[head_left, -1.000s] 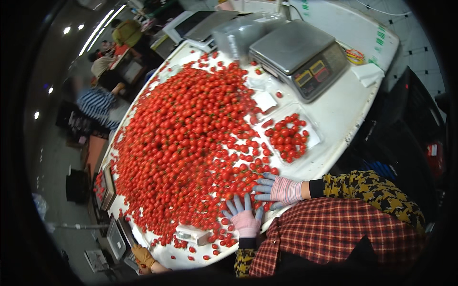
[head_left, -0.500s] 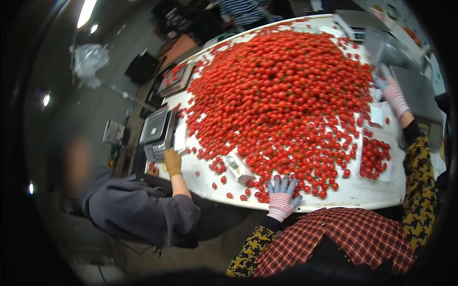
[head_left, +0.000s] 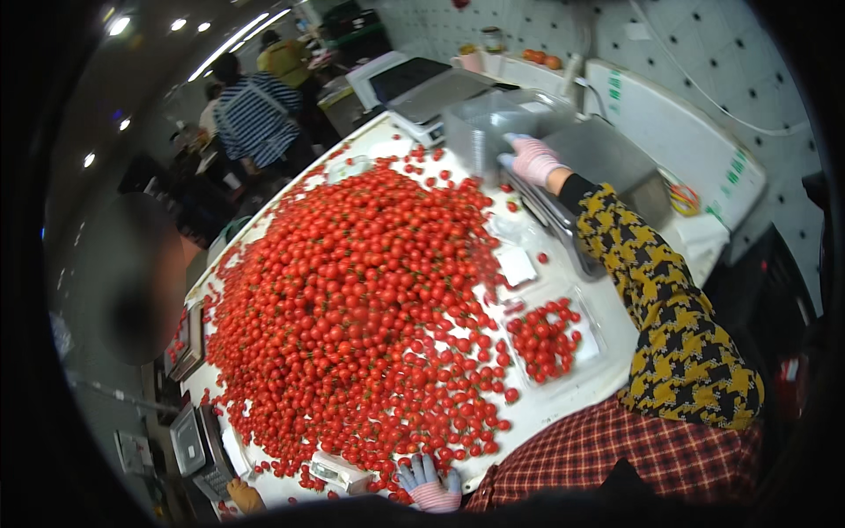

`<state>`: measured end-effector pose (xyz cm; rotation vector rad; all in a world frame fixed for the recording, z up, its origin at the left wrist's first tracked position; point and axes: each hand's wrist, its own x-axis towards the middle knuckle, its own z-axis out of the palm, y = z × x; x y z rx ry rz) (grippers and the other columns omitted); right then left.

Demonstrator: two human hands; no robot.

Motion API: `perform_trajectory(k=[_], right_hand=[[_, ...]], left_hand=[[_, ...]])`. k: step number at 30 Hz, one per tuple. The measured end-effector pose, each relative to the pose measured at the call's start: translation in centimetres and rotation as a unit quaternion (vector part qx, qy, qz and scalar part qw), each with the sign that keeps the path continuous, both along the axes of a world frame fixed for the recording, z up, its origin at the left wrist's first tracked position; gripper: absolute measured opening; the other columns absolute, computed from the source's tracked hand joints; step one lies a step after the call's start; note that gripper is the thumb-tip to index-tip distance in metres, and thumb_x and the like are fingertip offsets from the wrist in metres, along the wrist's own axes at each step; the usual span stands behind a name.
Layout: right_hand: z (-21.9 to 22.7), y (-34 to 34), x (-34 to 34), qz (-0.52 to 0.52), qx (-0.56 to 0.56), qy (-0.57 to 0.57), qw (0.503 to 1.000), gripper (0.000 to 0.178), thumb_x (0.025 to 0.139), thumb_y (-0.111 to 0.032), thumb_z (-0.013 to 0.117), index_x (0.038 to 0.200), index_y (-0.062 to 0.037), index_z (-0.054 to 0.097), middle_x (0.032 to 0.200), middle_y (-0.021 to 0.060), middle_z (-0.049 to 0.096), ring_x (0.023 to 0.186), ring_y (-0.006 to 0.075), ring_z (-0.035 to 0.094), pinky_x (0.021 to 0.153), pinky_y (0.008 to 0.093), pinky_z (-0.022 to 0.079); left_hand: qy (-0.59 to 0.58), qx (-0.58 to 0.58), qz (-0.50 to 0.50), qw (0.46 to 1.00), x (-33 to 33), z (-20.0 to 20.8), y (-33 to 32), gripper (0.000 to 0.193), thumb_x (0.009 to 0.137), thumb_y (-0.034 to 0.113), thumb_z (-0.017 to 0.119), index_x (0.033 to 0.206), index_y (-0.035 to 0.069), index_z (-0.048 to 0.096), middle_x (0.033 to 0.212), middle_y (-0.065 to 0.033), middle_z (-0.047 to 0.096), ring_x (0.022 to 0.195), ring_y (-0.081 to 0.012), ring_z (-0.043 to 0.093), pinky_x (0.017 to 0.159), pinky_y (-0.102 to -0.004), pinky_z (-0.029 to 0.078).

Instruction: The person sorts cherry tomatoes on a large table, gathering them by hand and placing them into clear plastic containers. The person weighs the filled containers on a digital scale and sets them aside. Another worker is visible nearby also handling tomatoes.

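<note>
A large heap of red cherry tomatoes (head_left: 352,290) covers much of the white table (head_left: 563,400). At its near edge my left hand (head_left: 429,484), in a striped glove with grey fingertips, rests open with its fingers spread among loose tomatoes. My right hand (head_left: 532,160), gloved alike, is stretched far out to the right. Its fingers are apart and reach the side of a stack of clear plastic containers (head_left: 475,132); I see no container lifted in it. Nearer to me, a clear open container (head_left: 576,361) holds a batch of tomatoes.
A small white box (head_left: 339,471) lies beside my left hand. A co-worker's brown-gloved hand (head_left: 245,495) is near a weighing scale (head_left: 198,449) at the lower left. Grey metal scale plates (head_left: 607,158) stand by my right arm. Another scale (head_left: 422,97) sits at the far end.
My view has swung to the right, so the heap appears further left. My right hand has reached further forward, to the container stack. My left hand stays at the heap's near edge.
</note>
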<state>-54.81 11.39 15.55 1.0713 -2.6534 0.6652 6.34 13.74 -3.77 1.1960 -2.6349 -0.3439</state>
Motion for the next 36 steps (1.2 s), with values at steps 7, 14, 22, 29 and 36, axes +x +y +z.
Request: perform_trajectory(k=[7, 14, 22, 29, 36], right_hand=[[-0.4, -4.6, -3.8, -0.006, 0.062, -0.020, 0.998, 0.067, 0.081, -0.037, 0.064, 0.137, -0.0061, 0.042, 0.137, 0.0192, 0.046, 0.125, 0.0342, 0.045, 0.104, 0.0400, 0.038], [-0.3, -7.8, -4.1, -0.005, 0.125, -0.031, 0.992, 0.038, 0.084, -0.036, 0.060, 0.115, -0.0145, 0.057, 0.124, 0.0112, 0.056, 0.116, 0.0300, 0.054, 0.094, 0.0429, 0.046], [-2.3, -5.9, 0.4, 0.089, 0.065, 0.227, 0.968, 0.051, 0.087, -0.044, 0.059, 0.131, -0.0201, 0.053, 0.133, 0.0145, 0.051, 0.121, 0.0328, 0.050, 0.100, 0.0398, 0.043], [-1.8, 1.5, 20.2, 0.429, 0.020, 0.010, 0.903, 0.049, 0.086, -0.039, 0.064, 0.127, -0.0144, 0.055, 0.139, 0.0152, 0.046, 0.126, 0.0330, 0.046, 0.101, 0.0413, 0.041], [-7.8, 9.5, 32.5, 0.512, 0.194, -0.240, 0.802, 0.051, 0.083, -0.032, 0.065, 0.126, -0.0084, 0.054, 0.138, 0.0182, 0.045, 0.123, 0.0366, 0.047, 0.099, 0.0438, 0.043]], left_hand=[[0.044, -0.039, 0.023, 0.998, 1.1, -0.1, -0.2, 0.065, 0.067, 0.045, 0.067, 0.119, 0.006, 0.061, 0.124, -0.0185, 0.055, 0.122, -0.0452, 0.043, 0.106, -0.0628, 0.023], [-0.025, 0.011, 0.040, 0.999, 1.1, 2.1, 0.3, 0.067, 0.070, 0.041, 0.064, 0.124, 0.004, 0.053, 0.126, -0.0218, 0.049, 0.124, -0.0493, 0.036, 0.107, -0.0600, 0.022], [-0.115, 0.049, 0.031, 0.992, -1.2, 2.0, -1.8, 0.080, 0.075, 0.054, 0.059, 0.139, 0.009, 0.041, 0.142, -0.0259, 0.035, 0.132, -0.0492, 0.024, 0.110, -0.0607, 0.009], [-0.110, 0.035, -0.051, 0.992, -5.8, 1.8, -5.0, 0.077, 0.079, 0.056, 0.059, 0.141, 0.015, 0.040, 0.146, -0.0222, 0.032, 0.137, -0.0476, 0.021, 0.111, -0.0614, 0.007], [0.276, 0.354, 0.155, 0.880, 2.6, 2.7, -0.2, 0.050, 0.088, 0.015, 0.060, 0.133, -0.002, 0.045, 0.127, -0.0203, 0.051, 0.109, -0.0281, 0.055, 0.095, -0.0358, 0.043]])
